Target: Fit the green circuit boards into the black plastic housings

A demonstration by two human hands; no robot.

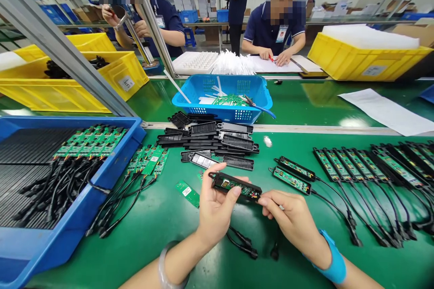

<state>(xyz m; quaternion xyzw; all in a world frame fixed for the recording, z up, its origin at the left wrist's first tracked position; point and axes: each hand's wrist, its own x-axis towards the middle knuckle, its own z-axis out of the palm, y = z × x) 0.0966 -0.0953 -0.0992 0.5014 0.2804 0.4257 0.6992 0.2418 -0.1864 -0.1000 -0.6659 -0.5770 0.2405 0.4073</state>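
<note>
My left hand (215, 210) is wrapped around a black housing with a green circuit board (235, 186) seated in it, held just above the green mat. My right hand (293, 221) pinches the housing's right end, where its black cable (242, 241) leaves and hangs down to the mat. A loose green board (187, 193) lies just left of my left hand. A pile of empty black housings (217, 142) sits right behind my hands.
A blue tray (111, 167) with wired boards stands at the left. Finished housings with cables (366, 167) lie in a row at the right. A blue basket (222, 97) and yellow bins (73, 74) stand farther back. Two people work across the belt.
</note>
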